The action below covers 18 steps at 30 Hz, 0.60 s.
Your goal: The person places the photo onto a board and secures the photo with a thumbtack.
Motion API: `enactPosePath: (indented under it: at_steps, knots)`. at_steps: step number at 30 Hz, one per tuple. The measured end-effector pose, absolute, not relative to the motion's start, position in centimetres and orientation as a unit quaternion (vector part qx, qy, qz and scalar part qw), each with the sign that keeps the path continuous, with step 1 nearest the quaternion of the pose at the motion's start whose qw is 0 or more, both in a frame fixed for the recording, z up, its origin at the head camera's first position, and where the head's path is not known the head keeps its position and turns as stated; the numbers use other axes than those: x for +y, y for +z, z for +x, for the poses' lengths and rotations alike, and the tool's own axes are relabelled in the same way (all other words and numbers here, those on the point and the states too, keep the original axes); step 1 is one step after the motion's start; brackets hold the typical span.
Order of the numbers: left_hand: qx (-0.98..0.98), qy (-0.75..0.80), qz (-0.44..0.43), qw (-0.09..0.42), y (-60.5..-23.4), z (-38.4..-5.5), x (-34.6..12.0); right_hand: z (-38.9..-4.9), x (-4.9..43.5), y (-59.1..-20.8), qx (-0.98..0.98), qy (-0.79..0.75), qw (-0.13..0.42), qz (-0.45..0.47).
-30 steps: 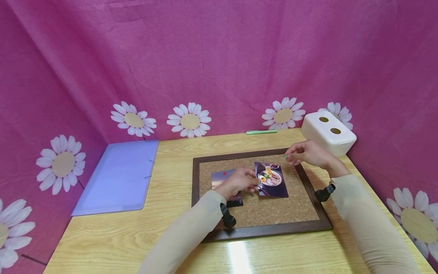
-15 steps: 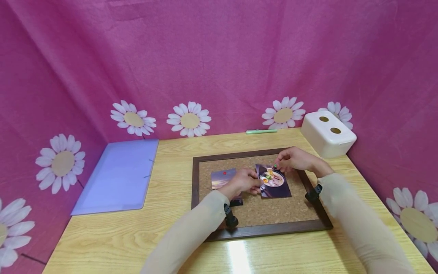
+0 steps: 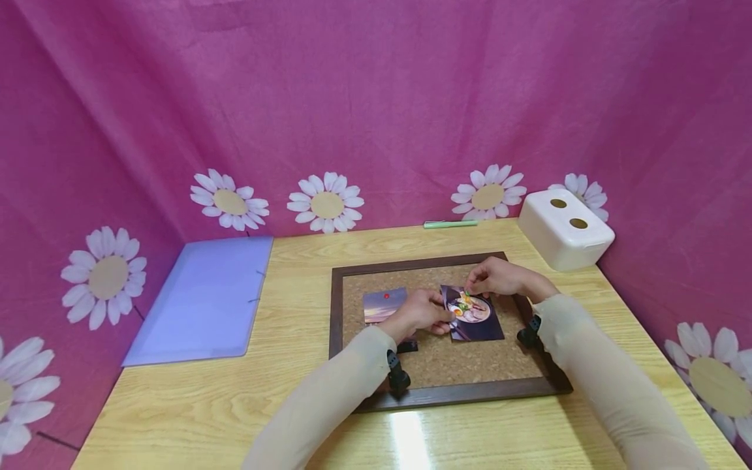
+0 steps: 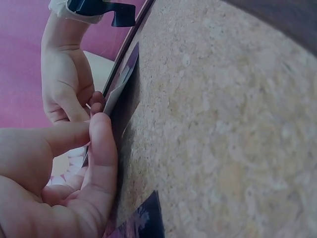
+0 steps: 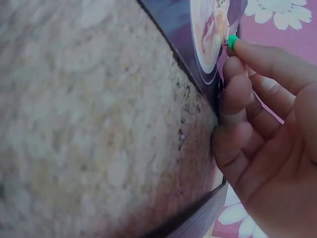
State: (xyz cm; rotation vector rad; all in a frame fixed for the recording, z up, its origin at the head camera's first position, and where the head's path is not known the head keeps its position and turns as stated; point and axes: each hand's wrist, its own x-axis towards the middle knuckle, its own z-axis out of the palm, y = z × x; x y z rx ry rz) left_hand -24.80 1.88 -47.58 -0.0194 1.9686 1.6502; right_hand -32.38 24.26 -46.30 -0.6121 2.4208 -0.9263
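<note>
A photo of a ramen bowl (image 3: 486, 328) is held at its left edge between the thumb and fingers of my left hand (image 3: 420, 312). In the left wrist view the photo stands partly off the cork. My right hand (image 3: 502, 277) pinches a green push pin (image 5: 232, 41) over the upper part of this photo; the pin's tip is at or close to the paper, touching or not I cannot tell. Under both lies the corkboard (image 3: 458, 365) with its dark wooden frame. A sunset photo (image 3: 378, 308) with a red push pin (image 3: 386, 296) at its top is partly hidden behind my left hand.
At the back right stands a white box (image 3: 566, 228) with two round holes in its top. A green pen (image 3: 450, 224) lies along the table's back edge. To the left rests a translucent lilac folder (image 3: 202, 300). Pink flowered cloth encloses the table.
My right hand has come left with the green push pin, from the board's right edge to the top of the ramen photo. My left hand and the photo have shifted slightly right.
</note>
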Motion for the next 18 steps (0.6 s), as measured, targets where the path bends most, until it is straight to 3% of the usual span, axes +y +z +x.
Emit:
enactPosePath:
  at_steps: [18]
  knots:
    - [0.727,0.619,-0.01,0.297,-47.47,-24.9,1.89,-32.54,24.16,-46.84,0.889,-0.324,0.231,-0.227]
